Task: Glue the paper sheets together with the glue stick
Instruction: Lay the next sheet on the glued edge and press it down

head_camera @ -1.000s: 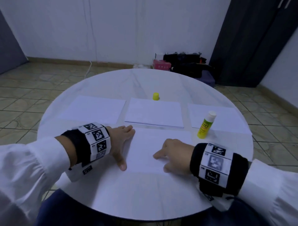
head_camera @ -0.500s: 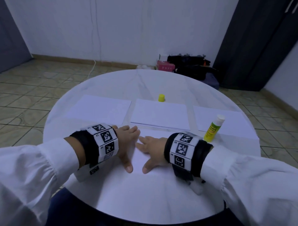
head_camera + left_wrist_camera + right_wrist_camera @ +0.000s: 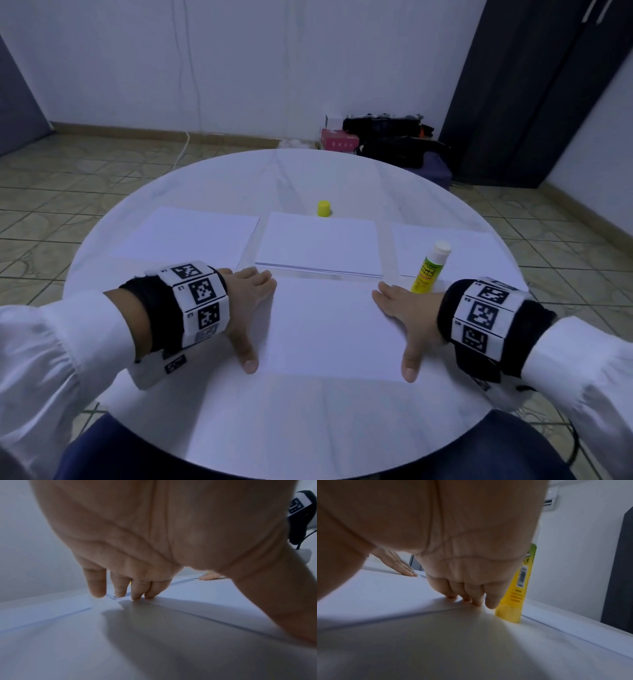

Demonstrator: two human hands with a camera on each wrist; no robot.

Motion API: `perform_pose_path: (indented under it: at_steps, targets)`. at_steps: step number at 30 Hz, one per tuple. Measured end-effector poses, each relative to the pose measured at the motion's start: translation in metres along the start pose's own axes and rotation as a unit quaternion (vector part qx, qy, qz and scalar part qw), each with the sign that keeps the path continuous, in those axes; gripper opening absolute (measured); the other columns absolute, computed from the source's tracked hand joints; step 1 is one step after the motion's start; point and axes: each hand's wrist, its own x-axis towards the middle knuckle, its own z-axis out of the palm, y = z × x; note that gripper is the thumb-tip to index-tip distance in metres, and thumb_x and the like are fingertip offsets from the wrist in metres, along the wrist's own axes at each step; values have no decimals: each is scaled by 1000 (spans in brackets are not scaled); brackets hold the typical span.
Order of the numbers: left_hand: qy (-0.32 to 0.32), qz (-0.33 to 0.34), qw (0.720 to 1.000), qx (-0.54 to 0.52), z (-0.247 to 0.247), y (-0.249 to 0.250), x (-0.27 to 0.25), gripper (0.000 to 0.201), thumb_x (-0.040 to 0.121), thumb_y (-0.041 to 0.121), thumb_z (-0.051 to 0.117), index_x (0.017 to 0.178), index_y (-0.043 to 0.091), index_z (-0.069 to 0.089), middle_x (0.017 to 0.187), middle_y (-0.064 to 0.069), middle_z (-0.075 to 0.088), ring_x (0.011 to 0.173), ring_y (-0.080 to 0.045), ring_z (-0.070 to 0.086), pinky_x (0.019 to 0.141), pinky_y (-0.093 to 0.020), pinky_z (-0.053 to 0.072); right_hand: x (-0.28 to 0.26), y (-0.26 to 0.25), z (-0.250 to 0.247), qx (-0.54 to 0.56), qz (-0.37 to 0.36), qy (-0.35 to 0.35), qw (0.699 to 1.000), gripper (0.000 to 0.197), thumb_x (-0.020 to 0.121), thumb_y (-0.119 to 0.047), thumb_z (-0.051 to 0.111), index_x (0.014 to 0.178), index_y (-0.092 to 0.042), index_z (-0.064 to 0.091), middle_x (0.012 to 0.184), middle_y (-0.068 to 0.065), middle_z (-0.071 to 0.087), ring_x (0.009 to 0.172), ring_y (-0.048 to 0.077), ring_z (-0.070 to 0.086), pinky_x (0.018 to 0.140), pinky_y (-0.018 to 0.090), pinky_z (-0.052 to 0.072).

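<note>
Both hands press flat on the near white paper sheet (image 3: 334,329) on the round white tabletop (image 3: 308,428).

The left hand (image 3: 248,301) lies spread along the sheet's left edge and the right hand (image 3: 407,308) along its right edge; each has straight fingers (image 3: 137,591) touching the paper and grips nothing. Beyond the sheet lies a thin white paper stack (image 3: 320,243), with a single white sheet (image 3: 186,234) to its left and another white sheet (image 3: 455,250) to its right. The uncapped yellow-green glue stick (image 3: 430,269) stands upright just beside the right hand, at the near edge of the right-hand sheet. Its small yellow cap (image 3: 323,208) stands behind the stack.
</note>
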Motion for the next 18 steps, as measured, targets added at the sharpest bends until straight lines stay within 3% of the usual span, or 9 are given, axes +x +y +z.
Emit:
perform_pose_path:
  at_steps: [2,5,10,13,15,18]
  targets:
    - [-2,4,1000,-5,-4,6,2,135,57,69,76,152,11,-1,159,2,4,146,-17,7,118,-42,18,0,-4,-1,-17,5,9,1000,129,67,-42,82,150,-6,-11,158,7,-8,146,21,0,118,38,13]
    - [-3,23,999,-25,-13,28,7,139,58,68,77,152,11,-8,161,-1,-8,148,-18,-2,120,-41,10,2,-7,-2,-32,10,27,999,121,65,-41,84,149,-4,4,154,10,10,142,23,16,113,40,24]
    - [26,63,997,-39,-37,86,25,139,59,68,76,151,7,-8,161,-7,-10,148,-23,-5,120,-45,9,4,-5,1,-34,9,35,999,125,62,-43,85,149,-4,4,154,11,9,142,24,15,115,40,22]
    - [55,83,994,-38,-48,115,31,136,61,70,74,152,7,-3,159,-12,4,147,-26,5,119,-43,12,7,-6,2,-34,7,48,998,124,59,-45,86,148,-4,10,152,12,15,140,25,20,113,40,26]
    - [71,82,994,-34,-50,124,33,134,61,71,73,152,7,0,157,-13,12,145,-28,12,117,-43,15,8,-6,2,-30,6,50,998,125,58,-45,86,149,-5,10,151,12,15,139,25,19,113,40,26]
    - [57,66,995,-44,-45,111,32,137,58,71,74,152,8,-2,160,-9,5,147,-26,7,119,-44,14,7,-5,3,-32,8,48,998,126,60,-45,85,149,-4,6,154,12,10,142,24,15,115,40,24]
